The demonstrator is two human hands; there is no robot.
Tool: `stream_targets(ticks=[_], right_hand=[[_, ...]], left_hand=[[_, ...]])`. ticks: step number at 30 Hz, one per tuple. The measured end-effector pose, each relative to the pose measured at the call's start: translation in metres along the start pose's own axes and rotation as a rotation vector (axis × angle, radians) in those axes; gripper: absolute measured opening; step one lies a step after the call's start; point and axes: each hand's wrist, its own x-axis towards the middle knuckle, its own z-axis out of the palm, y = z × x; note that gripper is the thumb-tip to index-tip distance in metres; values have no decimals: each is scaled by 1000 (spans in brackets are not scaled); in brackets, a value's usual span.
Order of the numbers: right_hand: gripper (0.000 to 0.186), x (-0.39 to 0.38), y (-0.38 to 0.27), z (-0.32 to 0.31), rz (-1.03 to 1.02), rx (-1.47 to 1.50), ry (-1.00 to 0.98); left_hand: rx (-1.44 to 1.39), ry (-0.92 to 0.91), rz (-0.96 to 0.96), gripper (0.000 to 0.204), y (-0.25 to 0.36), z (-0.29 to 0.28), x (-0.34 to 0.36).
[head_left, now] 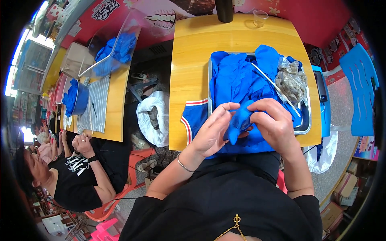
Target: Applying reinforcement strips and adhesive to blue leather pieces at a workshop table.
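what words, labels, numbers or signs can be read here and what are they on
Wording isn't copied out, only located:
Black T-shirt of the co-worker: large white lettering on the chest.
Wall lettering, upper left: bold black-and-white characters.
Purple panel, right: print too small to read.
Held blue piece: no lettering shows.

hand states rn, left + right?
Left hand: half-curled beside the blue fabric piece; whether it grips can't be told.
Right hand: closed, fingers pinching the blue fabric piece.
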Motion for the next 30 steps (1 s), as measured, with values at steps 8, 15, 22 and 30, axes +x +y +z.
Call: stream_targets(ticks=[8,15,22,30], right_hand=[[19,0,-7,3,91,24,15],[24,-3,-12,10,94,17,29],[43,-10,-27,28,264,-43,-111],[54,-15,-21,48,291,164,-113]], left_hand=[[27,119,-48,42,-1,3,3],[5,245,-22,40,-3,-2,5],[99,358,228,34,-11,-2,10],[203,401,488,22,-17,-7,18]])
